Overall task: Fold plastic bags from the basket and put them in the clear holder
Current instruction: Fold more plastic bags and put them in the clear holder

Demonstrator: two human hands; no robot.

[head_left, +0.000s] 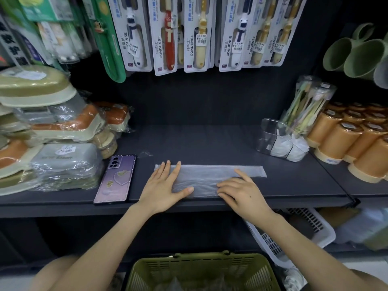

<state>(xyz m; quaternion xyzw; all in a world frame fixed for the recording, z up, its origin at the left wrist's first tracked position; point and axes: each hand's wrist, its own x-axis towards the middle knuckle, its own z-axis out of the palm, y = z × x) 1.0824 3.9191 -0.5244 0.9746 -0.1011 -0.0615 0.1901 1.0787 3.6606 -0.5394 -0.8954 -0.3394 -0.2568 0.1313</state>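
Landmark: the plastic bag [210,175], a long narrow strip folded flat, lying lengthwise along the front edge of the dark shelf [210,139].

Your left hand [161,185]: spread flat on the bag's left end, fingers straight and apart, thumb stretched along its near edge. It presses and grips nothing.

Your right hand [241,192]: on the bag's right half, forefinger laid straight along the strip and the other fingers bent, their tips on the near edge. You cannot tell whether they pinch the plastic or only press it — the thumb is hidden.

Clear holder [279,139]: behind the bag's right end and apart from it, upright, with white folded plastic in its compartments.

Green basket [201,269]: below the bag, under the shelf and between your forearms. There is crumpled clear plastic inside, dimly seen.

Phone [115,179]: just left of the bag, face down, close to your left hand but not touching it.

White basket [294,234]: below the bag's right end, tilted, partly behind your right forearm.

Orange cups [346,139]: far right of the bag, in rows just beyond the holder.

Toothbrush packs [189,34]: hanging in a row above and behind the bag.

Wrapped boxes [52,131]: stacked to the left of the bag — past the phone.
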